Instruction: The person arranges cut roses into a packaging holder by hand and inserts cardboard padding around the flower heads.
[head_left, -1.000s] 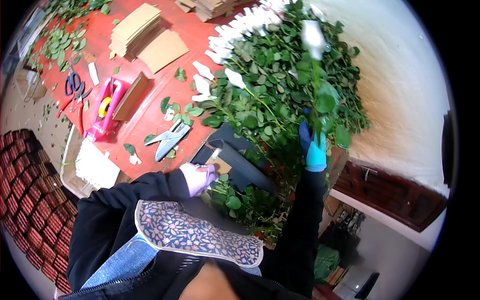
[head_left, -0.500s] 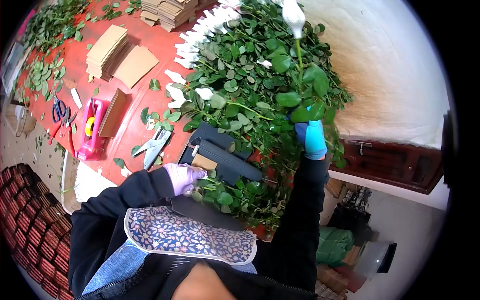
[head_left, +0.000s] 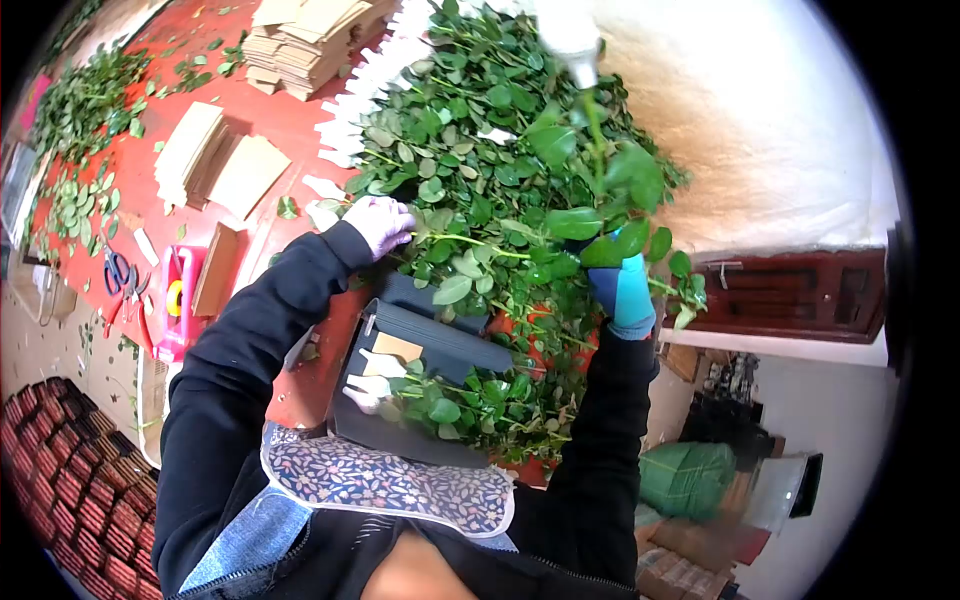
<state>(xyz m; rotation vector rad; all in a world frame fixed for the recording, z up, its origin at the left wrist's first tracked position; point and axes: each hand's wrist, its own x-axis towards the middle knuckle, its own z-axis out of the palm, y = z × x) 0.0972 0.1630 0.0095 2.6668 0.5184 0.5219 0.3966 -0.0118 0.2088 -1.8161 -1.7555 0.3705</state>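
My left hand [head_left: 380, 226], in a light purple glove, closes over the head end of a rose; its green stem [head_left: 470, 242] runs right from the fingers. My right hand [head_left: 622, 296], in a blue glove, grips a rose stem, and the white-wrapped bud [head_left: 570, 45] stands high above it, blurred. Leaves partly hide those fingers. Between my arms sits a dark grey padded holder [head_left: 440, 335] with a piece of cardboard [head_left: 397, 347] on it. Two white-wrapped roses [head_left: 368, 393] lie on its near part, stems to the right.
A large pile of leafy roses [head_left: 500, 150] covers the table's [head_left: 215, 60] right side. Cardboard stacks [head_left: 300, 50], a pink tape dispenser [head_left: 180, 305], scissors [head_left: 117, 270] and red-handled pruners [head_left: 140, 310] lie left. A wall [head_left: 760, 150] rises at right.
My left hand has moved up and away from the holder to a rose at the pile's edge, uncovering two wrapped heads. My right hand still holds its rose up. The view has shifted slightly.
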